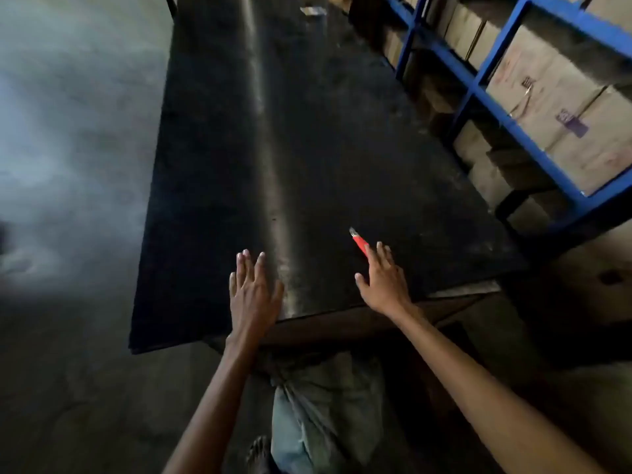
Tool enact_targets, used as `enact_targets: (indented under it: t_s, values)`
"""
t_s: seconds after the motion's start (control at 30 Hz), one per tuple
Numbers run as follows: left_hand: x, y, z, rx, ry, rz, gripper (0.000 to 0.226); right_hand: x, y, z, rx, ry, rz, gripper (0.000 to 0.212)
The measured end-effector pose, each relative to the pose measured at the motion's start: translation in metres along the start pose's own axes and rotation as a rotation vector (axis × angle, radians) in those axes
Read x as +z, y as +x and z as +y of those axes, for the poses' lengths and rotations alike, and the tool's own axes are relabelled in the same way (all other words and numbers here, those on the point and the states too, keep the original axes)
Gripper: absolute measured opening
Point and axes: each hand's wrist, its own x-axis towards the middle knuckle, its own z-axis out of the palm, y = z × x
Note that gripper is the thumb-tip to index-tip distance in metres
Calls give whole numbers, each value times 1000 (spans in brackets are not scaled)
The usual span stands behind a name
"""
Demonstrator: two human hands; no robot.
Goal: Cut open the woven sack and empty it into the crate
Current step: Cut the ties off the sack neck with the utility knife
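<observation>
Black, scuffed tabletop point(325, 148) runs away from both hands, its near edge passing under the left hand's palm and the right hand's wrist. The left hand point(251, 295) is flat, fingers straight and slightly fanned, holding nothing. The right hand point(383, 278) is likewise spread, fingers extended toward a red utility knife point(358, 241) lying on the table just beyond its fingertips, blade end pointing away. One fingertip overlaps the handle's near end; whether it touches cannot be told.

Left of the left hand the table's long edge drops to grey floor point(68, 165), which spreads wide to the picture's edge under hazy glare. Right of the right hand, blue shelving point(496, 80) packed with cardboard boxes point(547, 97) stands close along the table's other side, cut off by the frame. Far beyond the hands, a small pale item point(311, 10) is too blurred to name.
</observation>
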Motion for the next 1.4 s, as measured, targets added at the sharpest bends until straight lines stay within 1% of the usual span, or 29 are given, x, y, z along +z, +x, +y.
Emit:
enact_targets:
  t_s: [0.03, 0.13, 0.23, 0.27, 0.33, 0.43, 0.53, 0.63, 0.67, 0.73, 0.8, 0.87, 0.97, 1.03, 1.07, 1.13, 1.2, 1.3, 1.4]
  values:
    - [18, 6, -5, -17, 24, -28, 70, 12, 11, 6, 13, -36, -28, 75]
    - [72, 24, -24, -31, 86, -71, 70, 50, 51, 28, 67, -108, -38, 72]
    - [124, 39, -40, -5, 141, -62, 72, 87, 95, 49, 80, -180, 11, 70]
    - [139, 44, -46, 5, 144, -40, 72, 95, 108, 53, 96, -181, 29, 70]
    - [162, 49, -56, 8, 175, -49, 71, 111, 130, 61, 143, -184, 33, 69]
    - [182, 49, -68, 34, 199, -30, 73, 129, 150, 67, 150, -224, 72, 62]
    - [189, 47, -75, 70, 245, 22, 72, 137, 161, 74, 141, -238, 139, 46]
    - [188, 46, -75, 88, 284, 8, 71, 135, 155, 73, 168, -195, 124, 36]
    - [187, 46, -74, 79, 280, -13, 71, 132, 145, 69, 188, -147, 131, 34]
    - [179, 46, -71, 58, 265, -107, 70, 125, 110, 59, 225, 10, 154, 30]
    - [166, 41, -67, 44, 237, -189, 69, 119, 58, 47, 243, 183, 171, 28]
    - [148, 23, -59, 37, 192, -220, 66, 114, -4, 35, 270, 316, 174, 26]
    - [127, -38, -50, 121, 128, -207, 61, 124, -103, 27, 318, 412, 171, 24]
    - [124, -94, -53, 159, 85, -224, 59, 137, -164, 25, 361, 446, 109, 24]
    - [126, -122, -57, 147, 72, -252, 58, 145, -189, 25, 380, 457, 62, 24]
    - [140, -177, -70, 76, 62, -331, 58, 166, -230, 30, 406, 466, -39, 24]
    - [162, -221, -87, -39, 64, -414, 58, 191, -257, 38, 412, 461, -113, 25]
    - [204, -268, -118, -253, 39, -477, 52, 242, -283, 58, 407, 486, -147, 26]
    - [261, -295, -155, -401, -10, -537, 48, 307, -299, 82, 395, 515, -158, 28]
